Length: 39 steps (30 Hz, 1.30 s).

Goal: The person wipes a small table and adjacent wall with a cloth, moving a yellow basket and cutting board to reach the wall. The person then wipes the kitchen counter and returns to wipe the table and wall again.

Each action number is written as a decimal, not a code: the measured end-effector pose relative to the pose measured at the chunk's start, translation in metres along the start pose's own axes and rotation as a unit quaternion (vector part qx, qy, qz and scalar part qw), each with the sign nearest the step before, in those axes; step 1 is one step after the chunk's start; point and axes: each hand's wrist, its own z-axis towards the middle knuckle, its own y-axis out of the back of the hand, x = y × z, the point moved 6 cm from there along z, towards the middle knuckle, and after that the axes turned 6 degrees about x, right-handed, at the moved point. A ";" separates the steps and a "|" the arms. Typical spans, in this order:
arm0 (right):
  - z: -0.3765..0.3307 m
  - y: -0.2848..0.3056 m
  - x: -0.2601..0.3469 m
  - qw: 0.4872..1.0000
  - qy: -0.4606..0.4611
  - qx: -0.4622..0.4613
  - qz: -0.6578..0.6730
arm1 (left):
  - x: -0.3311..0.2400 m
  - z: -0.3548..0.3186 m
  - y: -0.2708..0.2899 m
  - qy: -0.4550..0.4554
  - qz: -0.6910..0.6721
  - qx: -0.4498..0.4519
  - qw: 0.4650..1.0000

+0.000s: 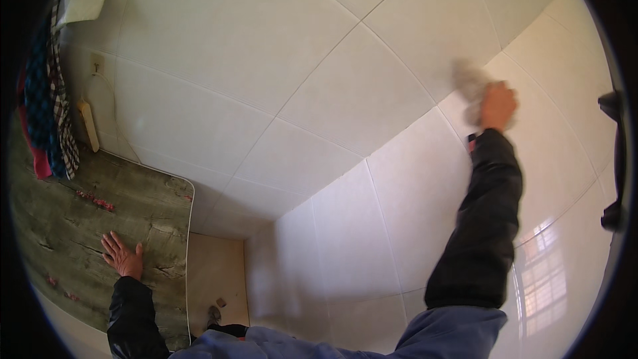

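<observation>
My right hand [498, 105] is raised at the corner where two tiled walls meet. It grips a greyish-brown cloth [469, 80], blurred by motion, that seems to lie against the tiles. Down at the left, my left hand [126, 257] rests flat with spread fingers on a table [163, 189] with a dark wood-grain top, a pale edge and small red flower prints. Nothing is in that hand. Dark sleeves cover both forearms.
Pale tiled wall [219, 53] fills the view ahead. Checked and red fabrics [48, 106] hang over the table's far left end, near a power strip [87, 125] corded to a wall socket [97, 63]. Black fittings [609, 216] line the right edge. A shoe [213, 315] shows on the floor.
</observation>
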 end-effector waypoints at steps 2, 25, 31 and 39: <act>0.028 0.011 -0.047 0.994 -0.094 -0.052 -0.023 | -0.001 0.001 -0.001 0.003 0.017 -0.001 1.000; 0.019 0.077 -0.182 0.991 -0.067 -0.001 -0.114 | -0.005 -0.005 0.005 0.014 0.079 0.041 0.996; -0.055 0.180 -0.330 0.971 -0.128 0.018 -0.202 | -0.004 -0.008 0.010 0.011 0.109 0.057 0.992; -0.187 0.193 -0.239 0.993 0.104 0.010 -0.052 | 0.006 0.000 0.001 0.002 0.110 0.052 0.993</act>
